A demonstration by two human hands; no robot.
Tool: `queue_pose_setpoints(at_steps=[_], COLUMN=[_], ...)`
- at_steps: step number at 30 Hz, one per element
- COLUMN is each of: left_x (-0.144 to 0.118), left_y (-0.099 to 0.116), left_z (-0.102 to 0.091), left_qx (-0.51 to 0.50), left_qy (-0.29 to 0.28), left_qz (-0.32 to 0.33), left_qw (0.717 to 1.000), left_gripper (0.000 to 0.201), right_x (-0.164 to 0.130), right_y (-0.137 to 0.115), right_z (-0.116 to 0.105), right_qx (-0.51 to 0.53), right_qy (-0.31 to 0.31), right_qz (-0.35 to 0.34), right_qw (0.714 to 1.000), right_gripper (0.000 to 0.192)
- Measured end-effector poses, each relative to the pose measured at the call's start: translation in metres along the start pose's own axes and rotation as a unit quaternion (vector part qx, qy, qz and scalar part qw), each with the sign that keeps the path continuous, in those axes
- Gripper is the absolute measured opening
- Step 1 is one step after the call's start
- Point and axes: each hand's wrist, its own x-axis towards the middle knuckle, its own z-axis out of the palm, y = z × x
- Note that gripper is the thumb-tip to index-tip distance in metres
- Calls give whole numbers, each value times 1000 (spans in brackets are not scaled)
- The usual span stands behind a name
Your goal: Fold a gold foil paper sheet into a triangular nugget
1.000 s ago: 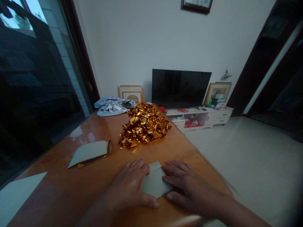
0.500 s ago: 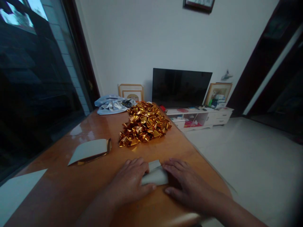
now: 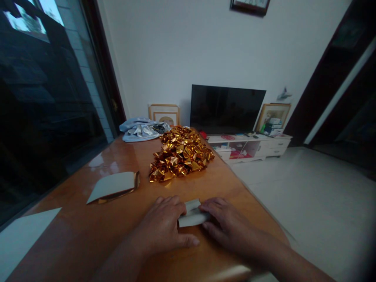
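Left hand: left hand [image 3: 163, 227] lies palm down on the worktop [image 3: 117, 219], fingers together and curled over the left edge of a folded paper [image 3: 192, 216], thumb stretched along the near side
Right hand: right hand [image 3: 226, 225] lies palm down against the right edge of the same paper, fingers bent and pressing on it
Paper: small pale folded piece, flat on the worktop near its front edge, between the two hands and touched by both; its far corner sticks up a little
Gold heap: pile of crumpled gold foil pieces [image 3: 179, 153] further back on the worktop, well apart from the hands
Sheets: a pale sheet with a gold edge [image 3: 113, 187] lies to the left of the hands; another pale sheet [image 3: 23, 239] at the near left corner
Far end: a light blue cloth [image 3: 141, 130] at the back of the worktop
Room: dark television [image 3: 226, 110] on a low white cabinet [image 3: 249, 145] against the wall
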Motion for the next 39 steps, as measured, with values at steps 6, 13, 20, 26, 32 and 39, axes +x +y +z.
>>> queue_pose_setpoints(at_steps=[6,13,20,26,32,39], left_x=[-1,3,8,9,9,9], left_y=[3,-1,-5,-5,-10,-11], left_z=[-2,4,7,9,13,16], left_qx=[15,20,-10,-39,-59,-50], left_qy=[29,46,60,69,75,74], left_qz=[20,24,10,-29,-54,-64], left_qw=[999,998,998,996,994,994], left_gripper=[35,41,28,23,26,18], right_x=[2,-3,1,5,1,1], right_y=[7,6,-14,-13,-12,-10], right_z=[1,7,7,18,24,26], right_qx=[13,-16,-50,-91,-86,-78], right_qy=[3,125,102,64,23,-2], right_qz=[-2,-46,-115,-105,-65,-30], right_qw=[1000,991,987,988,994,997], right_gripper=[41,26,30,38,37,33])
